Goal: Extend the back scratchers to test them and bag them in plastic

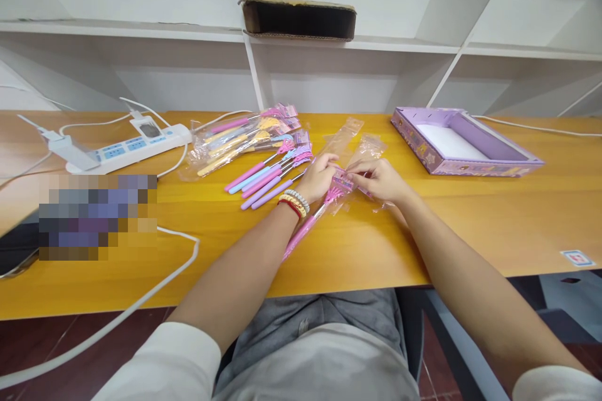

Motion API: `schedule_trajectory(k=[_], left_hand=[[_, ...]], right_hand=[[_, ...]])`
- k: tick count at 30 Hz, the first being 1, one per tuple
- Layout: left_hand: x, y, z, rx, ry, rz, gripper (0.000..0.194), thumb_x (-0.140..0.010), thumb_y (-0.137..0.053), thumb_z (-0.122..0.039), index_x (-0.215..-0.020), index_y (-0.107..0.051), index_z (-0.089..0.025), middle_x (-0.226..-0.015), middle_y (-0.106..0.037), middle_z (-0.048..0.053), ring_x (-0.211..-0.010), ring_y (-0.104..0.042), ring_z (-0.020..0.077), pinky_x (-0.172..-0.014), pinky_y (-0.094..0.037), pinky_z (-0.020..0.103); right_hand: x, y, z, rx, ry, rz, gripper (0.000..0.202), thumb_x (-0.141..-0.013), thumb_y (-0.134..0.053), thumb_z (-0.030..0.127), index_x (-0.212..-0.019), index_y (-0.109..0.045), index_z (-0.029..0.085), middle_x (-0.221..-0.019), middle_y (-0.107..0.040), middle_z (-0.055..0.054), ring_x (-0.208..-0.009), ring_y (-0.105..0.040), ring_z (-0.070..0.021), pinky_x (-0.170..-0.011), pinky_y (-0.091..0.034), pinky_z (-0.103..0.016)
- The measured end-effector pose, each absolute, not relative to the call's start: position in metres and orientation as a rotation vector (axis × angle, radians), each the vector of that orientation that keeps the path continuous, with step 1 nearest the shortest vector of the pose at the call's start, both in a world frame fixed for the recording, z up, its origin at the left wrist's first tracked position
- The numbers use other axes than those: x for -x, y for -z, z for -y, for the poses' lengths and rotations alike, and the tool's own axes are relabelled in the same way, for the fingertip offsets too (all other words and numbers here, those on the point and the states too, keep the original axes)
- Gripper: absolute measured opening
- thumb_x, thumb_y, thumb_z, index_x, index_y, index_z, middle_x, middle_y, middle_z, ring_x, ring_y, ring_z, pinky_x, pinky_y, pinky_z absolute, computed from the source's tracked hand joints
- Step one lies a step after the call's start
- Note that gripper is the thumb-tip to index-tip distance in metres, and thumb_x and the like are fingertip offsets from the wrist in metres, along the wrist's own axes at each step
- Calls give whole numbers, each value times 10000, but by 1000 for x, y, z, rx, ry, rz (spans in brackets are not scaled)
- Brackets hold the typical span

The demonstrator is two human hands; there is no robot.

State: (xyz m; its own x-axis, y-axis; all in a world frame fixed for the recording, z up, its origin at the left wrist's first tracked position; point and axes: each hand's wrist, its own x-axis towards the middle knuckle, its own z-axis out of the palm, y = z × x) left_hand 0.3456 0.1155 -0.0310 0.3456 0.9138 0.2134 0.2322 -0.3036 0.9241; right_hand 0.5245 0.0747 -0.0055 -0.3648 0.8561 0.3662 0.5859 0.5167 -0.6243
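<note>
A pink back scratcher in a clear plastic sleeve lies slanted on the wooden table, its hand-shaped end and printed card at the top. My left hand is closed on the upper left side of this sleeve, with beaded bracelets at the wrist. Against the card's right edge, my right hand pinches the sleeve's plastic. Beyond the hands lie crumpled clear wrappers. To the left, several unwrapped scratchers in pink, blue and purple lie side by side. Behind them is a pile of bagged scratchers.
A purple open box lies at the right. A white power strip with plugs and cables sits at the left, near a dark device. White shelves holding a cardboard box rise behind the table.
</note>
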Motion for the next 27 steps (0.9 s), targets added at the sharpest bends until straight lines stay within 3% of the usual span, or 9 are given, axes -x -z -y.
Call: schedule_trajectory(k=[2, 5, 9, 15, 21, 27], left_hand=[[-345, 30, -115, -1813, -1002, -1033, 210, -839, -442, -249, -975, -583, -173, -1001, -633, 58, -966, -572, 181, -892, -433, 336], [-346, 28, -114, -1874, -999, -1012, 197, -862, -466, -312, -884, -591, -161, -915, -644, 46, -884, -585, 162, -839, -452, 312], [-346, 28, -114, -1889, -946, -1000, 137, -808, -559, -191, -928, -592, -135, -897, -648, 54, -834, -596, 139, -797, -474, 286], [-346, 34, -118, -1951, -956, -999, 161, -778, -567, -98, -933, -604, -126, -877, -644, 46, -800, -587, 119, -780, -484, 274], [-345, 35, -118, -2048, -957, -990, 233, -764, -520, -41, -959, -611, -131, -910, -666, 45, -836, -607, 125, -801, -483, 273], [-344, 34, -117, -2140, -941, -1066, 235, -745, -577, -120, -975, -622, -146, -901, -676, 46, -818, -616, 153, -768, -492, 292]], right_hand=[[-525, 7, -74, 1213, -543, 2075, 248, -816, -555, 323, -863, -745, 172, -779, -708, -36, -616, -578, -121, -605, -413, -237], [-525, 7, -74, 1239, -559, 2078, 246, -781, -591, 323, -859, -743, 146, -725, -702, -35, -555, -549, -107, -562, -394, -229], [-524, 7, -74, 1260, -548, 2094, 277, -775, -601, 373, -827, -739, 138, -648, -675, -27, -510, -508, -96, -529, -368, -228], [-522, 17, -80, 1314, -486, 2043, 176, -732, -585, 242, -832, -693, 146, -692, -668, -30, -559, -535, -114, -564, -397, -237], [-517, 19, -79, 1371, -479, 2007, 391, -699, -563, 212, -1083, -565, 134, -636, -623, 7, -543, -515, -119, -572, -379, -236], [-503, 17, -77, 1608, -302, 2032, 187, -724, -540, 289, -717, -646, 136, -615, -589, -13, -576, -471, -114, -560, -309, -240]])
